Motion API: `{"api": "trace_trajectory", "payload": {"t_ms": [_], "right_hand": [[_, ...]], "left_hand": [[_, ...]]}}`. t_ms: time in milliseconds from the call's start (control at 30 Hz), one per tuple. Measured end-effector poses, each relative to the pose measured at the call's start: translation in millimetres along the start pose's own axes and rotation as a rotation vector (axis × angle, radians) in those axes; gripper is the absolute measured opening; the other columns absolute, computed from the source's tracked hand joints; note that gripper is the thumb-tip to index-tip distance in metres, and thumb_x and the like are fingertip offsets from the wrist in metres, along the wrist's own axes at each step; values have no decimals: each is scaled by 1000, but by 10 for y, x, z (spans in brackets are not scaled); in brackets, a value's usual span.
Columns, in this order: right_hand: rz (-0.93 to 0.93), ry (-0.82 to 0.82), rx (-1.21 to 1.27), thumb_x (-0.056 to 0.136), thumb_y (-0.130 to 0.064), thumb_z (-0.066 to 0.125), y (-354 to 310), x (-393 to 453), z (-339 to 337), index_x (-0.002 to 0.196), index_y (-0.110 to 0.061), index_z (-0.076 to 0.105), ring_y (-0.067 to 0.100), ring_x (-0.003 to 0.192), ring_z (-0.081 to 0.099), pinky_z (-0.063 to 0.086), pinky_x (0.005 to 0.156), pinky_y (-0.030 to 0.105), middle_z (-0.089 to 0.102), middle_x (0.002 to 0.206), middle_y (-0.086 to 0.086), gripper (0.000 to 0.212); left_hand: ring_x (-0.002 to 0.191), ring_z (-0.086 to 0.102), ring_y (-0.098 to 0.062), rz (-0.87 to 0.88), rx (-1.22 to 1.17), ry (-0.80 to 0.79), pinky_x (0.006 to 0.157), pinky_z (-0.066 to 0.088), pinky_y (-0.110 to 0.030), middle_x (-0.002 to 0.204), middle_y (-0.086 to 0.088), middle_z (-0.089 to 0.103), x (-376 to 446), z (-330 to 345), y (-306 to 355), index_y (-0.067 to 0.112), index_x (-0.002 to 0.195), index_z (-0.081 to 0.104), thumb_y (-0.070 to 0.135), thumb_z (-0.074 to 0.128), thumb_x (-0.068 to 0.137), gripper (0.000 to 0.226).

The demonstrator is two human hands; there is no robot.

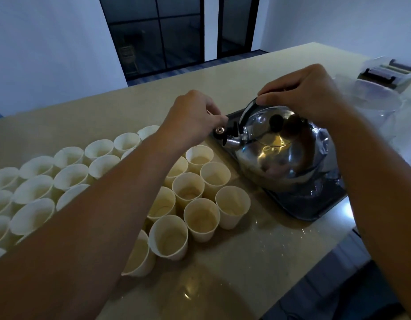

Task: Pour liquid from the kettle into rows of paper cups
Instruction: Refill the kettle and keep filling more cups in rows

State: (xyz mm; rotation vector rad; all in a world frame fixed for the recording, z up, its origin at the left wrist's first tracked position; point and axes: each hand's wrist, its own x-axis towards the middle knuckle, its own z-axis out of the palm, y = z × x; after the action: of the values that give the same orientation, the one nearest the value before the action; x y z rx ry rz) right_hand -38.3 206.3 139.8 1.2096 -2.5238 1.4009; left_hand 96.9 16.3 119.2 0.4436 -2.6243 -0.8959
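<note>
Two hands, right hand [308, 93] gripping one kettle [278, 153] handle, left hand [193, 116] at spout

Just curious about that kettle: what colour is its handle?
Black, arching over the shiny silver kettle; the handle shows best in the head view.

Beige counter, dark tray, clutter at my far right.
I see the counter [257, 245] bearing a dark tray [299, 204]; clear plastic containers [375, 100] near a dark-framed glass door [158, 35].

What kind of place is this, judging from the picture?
Probably a drinks-serving counter in an office or event room, though I cannot be sure. A long pale counter holds rows of paper cups, a steel kettle sits on a dark tray, and a dark glass-paned door stands behind.
</note>
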Motion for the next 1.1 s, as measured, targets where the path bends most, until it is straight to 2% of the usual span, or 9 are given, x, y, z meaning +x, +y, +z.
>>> {"api": "trace_trajectory", "payload": {"t_ms": [167, 233, 367, 567, 633, 700, 767, 933, 1100], "right_hand": [[-12, -98, -43, 73, -34, 87, -65, -68, 17, 91, -28, 81, -3, 81, 70, 47, 67, 4, 76, 82, -20, 20], [-8, -129, -57, 73, -35, 87, -84, -85, 28, 91, -30, 81, -3, 81, 69, 45, 64, 3, 76, 82, -20, 19], [-15, -170, -71, 73, -37, 87, -109, -105, 75, 89, -33, 81, 0, 83, 70, 50, 71, 12, 76, 83, -19, 18], [-33, -218, -119, 72, -41, 85, -136, -71, 141, 89, -34, 80, -3, 82, 69, 47, 68, 8, 75, 83, -24, 19], [-46, -244, -139, 73, -40, 85, -157, -58, 157, 87, -36, 79, -4, 81, 68, 45, 65, 3, 74, 83, -26, 16], [-54, -260, -152, 74, -39, 85, -170, -51, 165, 87, -38, 78, -4, 81, 68, 45, 66, 6, 73, 84, -27, 14], [-57, -265, -167, 75, -39, 84, -174, -43, 164, 88, -38, 78, -5, 82, 68, 44, 67, 7, 72, 85, -30, 15], [-64, -274, -187, 75, -38, 84, -173, -36, 150, 90, -35, 79, -6, 82, 67, 44, 63, -1, 71, 86, -30, 17], [-52, -270, -195, 74, -38, 85, -197, -47, 130, 91, -34, 80, -4, 83, 68, 48, 74, 15, 73, 86, -28, 18]], "left_hand": [[74, 62, -2, -41, -1, -77, 62, 44, -18, 79, 11, 66, -75, 137, -34, 22, 97, 76, 34, 73, 90, 15], [72, 63, -1, -47, -7, -96, 59, 41, -15, 77, 12, 67, -105, 177, -43, 23, 95, 76, 31, 73, 90, 11], [76, 66, -3, -59, -10, -107, 66, 49, -17, 79, 8, 70, -150, 237, -81, 21, 96, 78, 24, 71, 92, 9], [84, 68, -8, -66, -74, -130, 77, 56, -22, 91, 5, 73, -216, 249, -119, 20, 101, 79, 12, 69, 90, 16], [82, 68, -7, -69, -103, -161, 69, 55, -17, 91, 5, 74, -228, 245, -109, 21, 102, 78, 14, 72, 89, 16], [77, 68, -6, -69, -105, -170, 61, 51, -13, 90, 5, 74, -235, 253, -93, 22, 102, 78, 18, 74, 88, 15], [76, 68, -5, -72, -114, -165, 59, 49, -13, 91, 5, 74, -233, 266, -94, 21, 103, 78, 20, 75, 88, 15], [76, 68, -6, -90, -139, -184, 55, 48, -9, 93, 2, 74, -229, 278, -90, 20, 105, 78, 17, 74, 89, 17], [78, 71, -12, -100, -164, -195, 51, 49, -7, 93, -1, 75, -230, 266, -55, 18, 104, 78, 15, 74, 89, 17]]}}
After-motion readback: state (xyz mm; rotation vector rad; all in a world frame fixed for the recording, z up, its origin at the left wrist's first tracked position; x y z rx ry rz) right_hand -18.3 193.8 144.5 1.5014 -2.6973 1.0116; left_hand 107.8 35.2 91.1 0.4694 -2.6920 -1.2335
